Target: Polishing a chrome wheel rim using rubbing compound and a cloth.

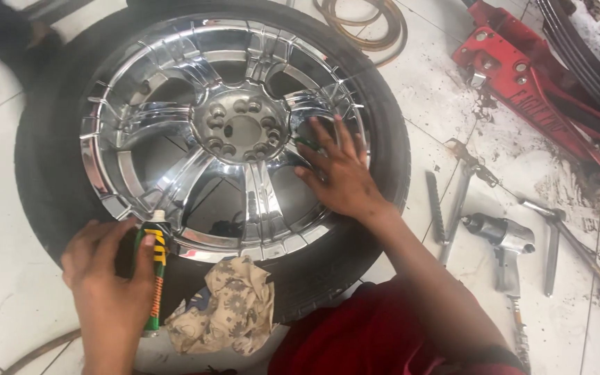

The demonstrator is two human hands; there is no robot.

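White tiled floor [8,292], a chrome wheel [223,132] lying flat in its tyre [36,173].

Left hand [109,278] at 7 o'clock of the wheel has its fingers clamped on a green and yellow tube [155,267], held upright at the tyre's edge; a patterned rag [227,312] lies just beside it. Right hand [338,173] rests on the spokes at 3 o'clock, fingers spread apart. Off at 3 o'clock sit an impact wrench [501,239], a lug wrench [557,232] and a red floor jack [529,83].
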